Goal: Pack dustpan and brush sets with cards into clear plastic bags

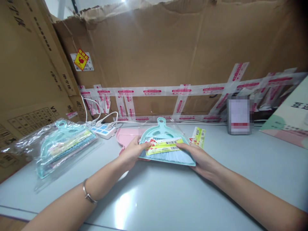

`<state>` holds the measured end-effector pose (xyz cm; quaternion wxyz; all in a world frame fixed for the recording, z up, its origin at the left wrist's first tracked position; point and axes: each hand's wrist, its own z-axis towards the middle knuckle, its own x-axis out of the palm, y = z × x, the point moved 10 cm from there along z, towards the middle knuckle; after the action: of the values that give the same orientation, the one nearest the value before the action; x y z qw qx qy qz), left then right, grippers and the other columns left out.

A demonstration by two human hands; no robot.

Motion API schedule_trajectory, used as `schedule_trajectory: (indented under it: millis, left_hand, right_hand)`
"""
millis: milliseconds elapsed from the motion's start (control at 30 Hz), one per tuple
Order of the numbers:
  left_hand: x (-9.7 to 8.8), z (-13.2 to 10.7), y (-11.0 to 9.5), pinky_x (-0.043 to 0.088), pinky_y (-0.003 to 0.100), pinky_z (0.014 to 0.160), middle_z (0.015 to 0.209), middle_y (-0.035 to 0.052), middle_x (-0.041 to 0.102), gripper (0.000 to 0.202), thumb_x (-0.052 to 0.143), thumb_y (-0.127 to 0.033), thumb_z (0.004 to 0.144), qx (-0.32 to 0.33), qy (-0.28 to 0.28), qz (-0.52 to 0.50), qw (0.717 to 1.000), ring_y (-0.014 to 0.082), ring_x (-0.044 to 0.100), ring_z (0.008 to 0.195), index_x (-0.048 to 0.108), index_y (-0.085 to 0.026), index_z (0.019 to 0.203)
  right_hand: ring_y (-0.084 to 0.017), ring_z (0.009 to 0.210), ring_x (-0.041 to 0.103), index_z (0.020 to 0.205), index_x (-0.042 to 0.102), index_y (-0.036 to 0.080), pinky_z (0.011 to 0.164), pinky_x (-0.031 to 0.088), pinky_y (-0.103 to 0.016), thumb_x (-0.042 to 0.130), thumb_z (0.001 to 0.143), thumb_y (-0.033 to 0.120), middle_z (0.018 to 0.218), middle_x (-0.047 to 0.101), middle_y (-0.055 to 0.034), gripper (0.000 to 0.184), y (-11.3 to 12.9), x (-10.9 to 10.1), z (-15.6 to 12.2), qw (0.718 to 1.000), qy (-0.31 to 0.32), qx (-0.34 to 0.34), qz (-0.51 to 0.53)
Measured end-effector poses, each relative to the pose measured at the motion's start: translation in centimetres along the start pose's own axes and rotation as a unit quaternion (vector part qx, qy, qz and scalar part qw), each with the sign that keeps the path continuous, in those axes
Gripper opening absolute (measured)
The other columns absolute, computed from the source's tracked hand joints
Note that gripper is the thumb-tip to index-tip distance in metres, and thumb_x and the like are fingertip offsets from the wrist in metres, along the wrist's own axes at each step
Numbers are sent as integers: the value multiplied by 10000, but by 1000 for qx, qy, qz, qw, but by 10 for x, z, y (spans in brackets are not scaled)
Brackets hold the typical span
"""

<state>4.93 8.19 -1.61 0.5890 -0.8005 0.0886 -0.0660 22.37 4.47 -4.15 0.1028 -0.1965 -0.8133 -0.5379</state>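
Observation:
A mint-green dustpan with a brush nested in it is held up over the table, its ring handle pointing away from me. A yellow-green label lies across its front. My left hand grips the left edge with the thumb on the label; my right hand grips the right edge the same way. Behind it, a pink dustpan lies partly hidden on the table. Another yellow-green label card shows just beyond my right hand.
At left lies another mint dustpan set in clear plastic. A white power strip with plugged cables sits behind. Large cardboard boxes wall the back and left. A small framed device and a printed board stand at right.

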Motion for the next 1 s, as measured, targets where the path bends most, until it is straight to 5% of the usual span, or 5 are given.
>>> schedule_trajectory:
  millis: [233,400,467,800,1000]
  left_hand:
    - [3,-4,-3,488,255,552,971,95,661,378,580,-331,803,-1,-3,3,1000,169,636,719,512,-170,1137]
    - [36,-20,-26,498,328,807,1097,121,637,573,732,-147,651,65,204,-63,975,196,651,859,501,-158,1176]
    - [37,-23,-30,487,319,824,1058,113,653,555,736,-96,627,85,232,-68,967,188,650,848,537,-150,1142]
    - [4,4,-9,526,202,683,931,74,671,235,650,-10,653,27,75,-128,989,113,619,776,664,-108,866]
    - [-6,3,-8,541,220,648,893,85,681,118,620,-41,715,2,28,-140,990,139,643,771,659,-100,810]
  right_hand:
    - [-174,623,681,1088,607,100,568,561,-255,580,819,169,782,721,-86,279,-4,-4,6,1000,-9,20,1]
    - [-153,605,668,1032,625,78,522,538,-215,536,844,158,784,718,-88,223,2,-11,12,1000,-27,8,-2]
    - [-132,595,654,1031,624,99,520,532,-198,551,839,170,820,717,-78,217,5,-8,12,1000,-12,-1,2]
    - [-188,1090,569,1273,469,214,917,479,-275,743,639,159,1243,581,-67,693,34,29,-11,965,238,-98,-51]
    - [-214,1157,529,1217,519,198,1032,402,-337,765,619,178,1251,577,-72,647,34,25,-6,963,217,-128,-99]
